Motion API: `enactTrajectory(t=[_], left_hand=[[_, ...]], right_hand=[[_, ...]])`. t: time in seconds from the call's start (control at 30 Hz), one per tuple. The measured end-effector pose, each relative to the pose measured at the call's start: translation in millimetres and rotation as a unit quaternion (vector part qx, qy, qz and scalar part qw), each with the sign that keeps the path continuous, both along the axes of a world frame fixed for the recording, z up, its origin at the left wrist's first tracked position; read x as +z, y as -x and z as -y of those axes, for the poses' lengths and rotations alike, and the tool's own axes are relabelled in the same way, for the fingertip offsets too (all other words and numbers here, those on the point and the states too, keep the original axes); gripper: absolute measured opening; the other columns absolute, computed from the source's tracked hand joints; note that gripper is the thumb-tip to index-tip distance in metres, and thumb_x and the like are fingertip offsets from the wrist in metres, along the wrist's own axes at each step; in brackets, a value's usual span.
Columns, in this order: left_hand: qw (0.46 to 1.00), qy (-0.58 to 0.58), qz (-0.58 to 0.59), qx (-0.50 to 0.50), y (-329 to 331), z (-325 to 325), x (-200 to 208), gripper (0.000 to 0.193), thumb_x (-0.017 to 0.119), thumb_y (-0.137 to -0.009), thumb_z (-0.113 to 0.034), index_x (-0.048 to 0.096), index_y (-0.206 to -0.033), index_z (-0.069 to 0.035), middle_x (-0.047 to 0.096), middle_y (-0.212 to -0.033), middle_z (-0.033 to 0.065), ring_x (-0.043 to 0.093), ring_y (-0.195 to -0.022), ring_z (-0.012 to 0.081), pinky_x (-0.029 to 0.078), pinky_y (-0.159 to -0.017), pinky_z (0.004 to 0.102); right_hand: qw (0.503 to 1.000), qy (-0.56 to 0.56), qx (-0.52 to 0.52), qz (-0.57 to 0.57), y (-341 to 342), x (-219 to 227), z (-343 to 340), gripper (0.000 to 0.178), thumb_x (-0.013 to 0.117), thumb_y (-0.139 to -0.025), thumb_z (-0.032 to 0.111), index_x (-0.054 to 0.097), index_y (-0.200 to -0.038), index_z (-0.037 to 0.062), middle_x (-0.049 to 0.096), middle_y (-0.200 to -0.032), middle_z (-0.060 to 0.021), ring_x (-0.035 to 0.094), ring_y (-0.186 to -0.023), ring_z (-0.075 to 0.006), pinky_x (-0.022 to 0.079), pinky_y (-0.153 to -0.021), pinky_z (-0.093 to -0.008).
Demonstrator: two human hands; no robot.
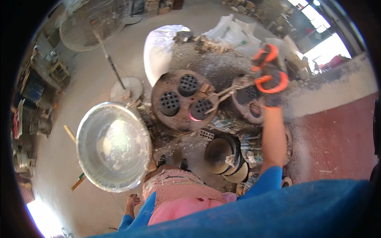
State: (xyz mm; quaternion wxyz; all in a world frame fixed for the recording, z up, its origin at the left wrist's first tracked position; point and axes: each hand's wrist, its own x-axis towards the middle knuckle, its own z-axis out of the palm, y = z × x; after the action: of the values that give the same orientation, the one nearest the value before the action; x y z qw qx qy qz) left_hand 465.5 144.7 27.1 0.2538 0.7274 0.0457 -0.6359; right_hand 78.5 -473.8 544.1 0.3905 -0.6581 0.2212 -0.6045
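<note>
My right hand, in a dark and orange glove, is closed on a pair of metal tongs. The jaws of the tongs reach left to a round black coal briquette with holes, whose lower edge glows orange-pink. That briquette sits in an opening of a round brown stove top. Two more perforated briquettes fill the other openings there. Low at my left side hangs my bare left hand, fingers loosely apart and holding nothing visible. Whether the jaws grip the briquette is unclear.
A wide metal basin stands left of the stove. Right of it, a second stove top holds another briquette. Stacked dark pans lie near my legs. A standing fan and white sacks are farther back.
</note>
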Motion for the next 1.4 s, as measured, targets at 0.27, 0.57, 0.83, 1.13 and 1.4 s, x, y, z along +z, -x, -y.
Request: enactTrajectory(t=[0.27, 0.57, 0.83, 1.13, 1.4], left_hand=[[0.992, 0.102, 0.031, -0.062, 52, -27, -97, 0.025, 0.049, -0.086, -0.025, 0.056, -0.101, -0.005, 0.059, -0.079, 0.0094, 0.056, -0.062, 0.02, 0.046, -0.053, 0.0311], [0.945, 0.166, 0.149, -0.237, 71, 22, -88, 0.025, 0.048, -0.086, -0.026, 0.057, -0.1, -0.008, 0.058, -0.073, 0.0062, 0.054, -0.056, 0.0157, 0.045, -0.05, 0.0292], [0.998, 0.055, 0.018, 0.024, 94, 80, 25, 0.026, 0.048, -0.085, -0.024, 0.05, -0.105, -0.007, 0.059, -0.077, 0.0095, 0.057, -0.059, 0.0194, 0.048, -0.053, 0.0332], [0.999, 0.033, 0.013, 0.013, 95, 72, 15, 0.027, 0.047, -0.085, -0.021, 0.051, -0.104, -0.003, 0.06, -0.079, 0.0121, 0.059, -0.062, 0.0227, 0.051, -0.056, 0.0369], [0.999, 0.03, 0.0, -0.016, 56, 60, -14, 0.027, 0.045, -0.085, -0.021, 0.049, -0.107, -0.005, 0.06, -0.081, 0.0141, 0.06, -0.063, 0.0254, 0.051, -0.057, 0.0387]], right_hand=[[0.971, 0.089, -0.222, 0.007, 90, 38, -14, 0.025, 0.049, -0.067, 0.009, 0.055, -0.09, -0.0006, 0.049, -0.059, -0.0087, 0.043, -0.043, -0.0162, 0.038, -0.041, -0.0282], [0.935, 0.074, -0.342, 0.052, 218, 42, -11, 0.021, 0.053, -0.066, 0.007, 0.055, -0.085, -0.0012, 0.05, -0.064, -0.0052, 0.043, -0.048, -0.0149, 0.039, -0.046, -0.0271], [0.933, 0.048, -0.355, 0.04, 260, -3, 37, 0.034, 0.056, -0.066, 0.005, 0.057, -0.1, 0.0015, 0.055, -0.078, -0.0025, 0.05, -0.061, -0.011, 0.039, -0.053, -0.0212], [0.98, 0.106, -0.169, 0.011, 212, 34, -33, 0.046, 0.05, -0.082, 0.019, 0.045, -0.122, -0.0028, 0.058, -0.103, -0.0134, 0.056, -0.089, -0.0217, 0.045, -0.077, -0.0336], [0.98, -0.015, 0.018, 0.197, 91, -63, -34, 0.052, 0.052, -0.078, 0.017, 0.044, -0.125, -0.0012, 0.058, -0.108, -0.0146, 0.059, -0.089, -0.0244, 0.048, -0.077, -0.0383]])
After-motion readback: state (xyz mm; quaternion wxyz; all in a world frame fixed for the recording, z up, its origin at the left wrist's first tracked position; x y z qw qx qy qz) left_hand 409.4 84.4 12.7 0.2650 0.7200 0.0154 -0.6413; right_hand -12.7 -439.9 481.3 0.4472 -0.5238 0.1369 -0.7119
